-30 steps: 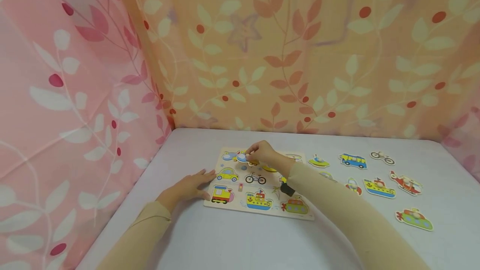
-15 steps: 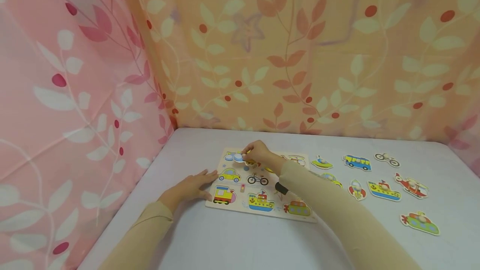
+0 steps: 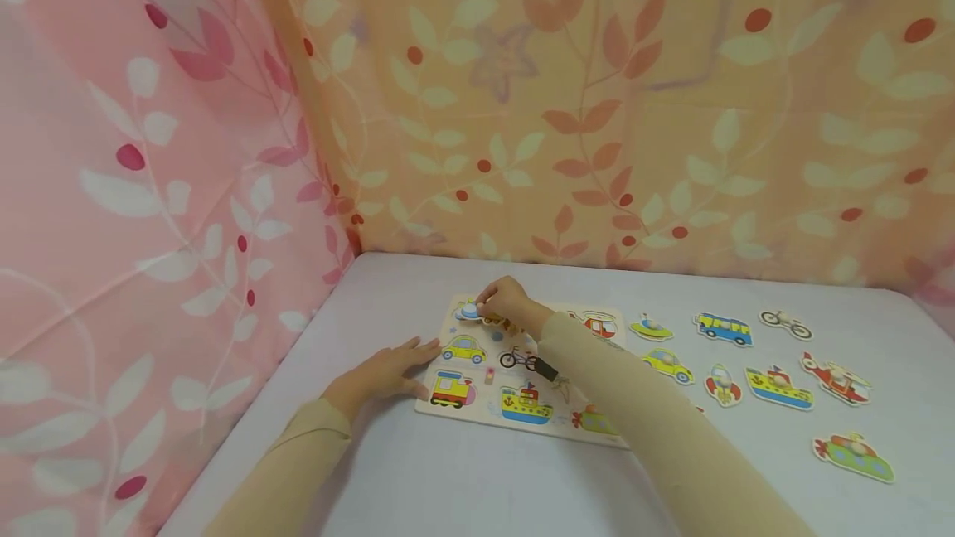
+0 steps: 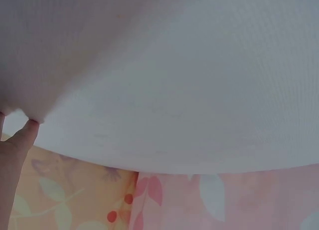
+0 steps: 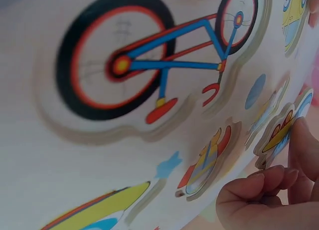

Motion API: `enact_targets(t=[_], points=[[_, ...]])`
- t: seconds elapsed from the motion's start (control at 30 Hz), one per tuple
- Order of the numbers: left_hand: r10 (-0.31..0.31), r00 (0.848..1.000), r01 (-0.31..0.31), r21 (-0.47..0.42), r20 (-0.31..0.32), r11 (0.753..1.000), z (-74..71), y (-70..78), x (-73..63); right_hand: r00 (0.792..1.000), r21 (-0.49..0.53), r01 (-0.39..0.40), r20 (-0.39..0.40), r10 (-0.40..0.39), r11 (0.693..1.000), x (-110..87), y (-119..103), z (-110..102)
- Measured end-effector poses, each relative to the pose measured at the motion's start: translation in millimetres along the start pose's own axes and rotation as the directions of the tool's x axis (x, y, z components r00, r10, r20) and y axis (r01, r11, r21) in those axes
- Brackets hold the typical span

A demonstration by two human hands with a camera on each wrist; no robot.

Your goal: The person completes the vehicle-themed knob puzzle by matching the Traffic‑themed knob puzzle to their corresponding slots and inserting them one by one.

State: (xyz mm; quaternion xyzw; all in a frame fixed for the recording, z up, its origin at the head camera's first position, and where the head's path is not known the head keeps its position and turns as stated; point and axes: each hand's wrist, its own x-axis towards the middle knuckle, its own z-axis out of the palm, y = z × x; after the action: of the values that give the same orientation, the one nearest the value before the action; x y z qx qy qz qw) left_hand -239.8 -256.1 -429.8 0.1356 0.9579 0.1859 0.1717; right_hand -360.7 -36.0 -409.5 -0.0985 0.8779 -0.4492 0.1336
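My right hand (image 3: 511, 302) pinches an airplane puzzle piece (image 3: 468, 312) between thumb and fingers, over the far left corner of a wooden puzzle board (image 3: 487, 409). In the right wrist view the piece (image 5: 283, 130), yellow and blue with red-rimmed windows, is tilted just off the board beside the printed airplane recess. The recesses for the bicycle (image 5: 169, 65) and the rocket (image 5: 207, 160) show nearer that camera. My left hand (image 3: 384, 373) rests with spread fingers at the board's left edge. Only some of its fingers (image 4: 25, 132) appear in the left wrist view.
Right of the board lie loose knobbed pieces: a flying saucer (image 3: 652, 328), bus (image 3: 724, 330), bicycle (image 3: 786, 324), car (image 3: 669, 364), rocket (image 3: 722, 386), ship (image 3: 779, 388), helicopter (image 3: 836, 378) and submarine (image 3: 853, 457). Patterned curtains (image 3: 597, 106) enclose the white table (image 3: 462, 487).
My right hand has carried the airplane piece left across the board to its far left corner, uncovering more of the helicopter recess. My left hand stays at the board's edge; the head view has shifted slightly.
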Motion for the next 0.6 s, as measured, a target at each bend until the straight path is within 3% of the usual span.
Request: enact_targets(t=[0.3, 0.6], points=[[-0.035, 0.999, 0.035, -0.009, 0.016, 0.999, 0.3, -1.2, 2.8, 0.999, -0.058, -0.032, 0.015, 0.033, 0.998, 11.6, -9, 11], [-0.028, 1.0, 0.028, -0.038, -0.003, 0.999, 1.6, -1.5, 1.3, 0.996, -0.013, -0.086, 0.005, 0.086, 0.996, 17.5, -7, 18]])
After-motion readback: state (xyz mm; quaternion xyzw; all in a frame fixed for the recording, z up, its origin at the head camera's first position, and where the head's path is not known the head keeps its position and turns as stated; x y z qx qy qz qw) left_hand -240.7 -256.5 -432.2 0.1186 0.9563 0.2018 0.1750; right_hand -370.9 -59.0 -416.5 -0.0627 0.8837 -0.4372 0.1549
